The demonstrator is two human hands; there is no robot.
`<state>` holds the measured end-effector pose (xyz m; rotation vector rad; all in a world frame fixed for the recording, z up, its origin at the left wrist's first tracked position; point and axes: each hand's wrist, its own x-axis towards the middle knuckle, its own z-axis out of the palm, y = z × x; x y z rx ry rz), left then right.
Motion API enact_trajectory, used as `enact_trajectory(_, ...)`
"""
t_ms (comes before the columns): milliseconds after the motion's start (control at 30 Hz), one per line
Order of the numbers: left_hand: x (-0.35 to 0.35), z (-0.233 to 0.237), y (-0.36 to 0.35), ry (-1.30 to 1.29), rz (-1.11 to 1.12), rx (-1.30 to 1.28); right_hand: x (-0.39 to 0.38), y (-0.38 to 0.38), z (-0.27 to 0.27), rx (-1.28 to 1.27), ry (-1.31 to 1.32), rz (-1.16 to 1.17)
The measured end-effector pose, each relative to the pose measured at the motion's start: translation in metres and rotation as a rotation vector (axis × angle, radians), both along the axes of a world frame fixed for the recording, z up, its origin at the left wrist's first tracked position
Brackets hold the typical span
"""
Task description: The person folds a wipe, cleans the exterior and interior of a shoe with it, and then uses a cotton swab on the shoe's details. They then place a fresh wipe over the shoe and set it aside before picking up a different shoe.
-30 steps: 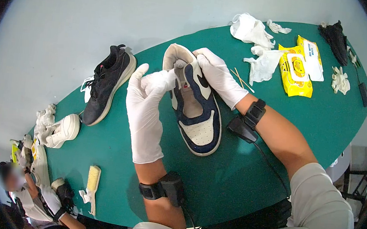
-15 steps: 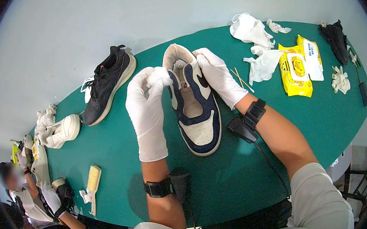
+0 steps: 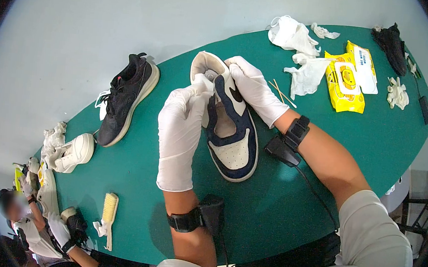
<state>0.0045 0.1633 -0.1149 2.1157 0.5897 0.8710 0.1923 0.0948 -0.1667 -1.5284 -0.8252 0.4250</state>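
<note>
A white and navy sneaker [image 3: 232, 154] without laces stands on the green table, its toe toward me. My right hand [image 3: 255, 86], in a white glove, is closed around the right side of its heel collar. Pinched in the gloved fingers of my left hand [image 3: 182, 123] is a white wipe [image 3: 204, 83], which reaches into the left edge of the shoe opening. The left fingertips are partly hidden by the wipe and the hand itself.
Left of the sneaker are a black shoe [image 3: 122, 105], a white shoe [image 3: 76, 153] and a brush [image 3: 109, 213]. Cotton swabs [image 3: 281, 92], used wipes [image 3: 305, 75] and a yellow wipes pack [image 3: 337, 91] lie to the right. Another person [image 3: 37, 235] handles a shoe at lower left.
My left hand has moved right with the wipe, from beside the collar into the shoe opening. My right hand and the sneaker have stayed put.
</note>
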Motion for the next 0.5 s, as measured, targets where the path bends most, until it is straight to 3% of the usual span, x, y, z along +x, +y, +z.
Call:
enact_trajectory(133, -0.007, -0.001, 0.002, 0.032, -0.101, -0.128, 0.0, -0.001, 0.001, 0.009, 0.025, 0.017)
enact_trajectory(500, -0.022, 0.049, -0.022, 0.609, -0.016, -0.377, -0.001, -0.001, 0.002, -0.005, 0.057, 0.026)
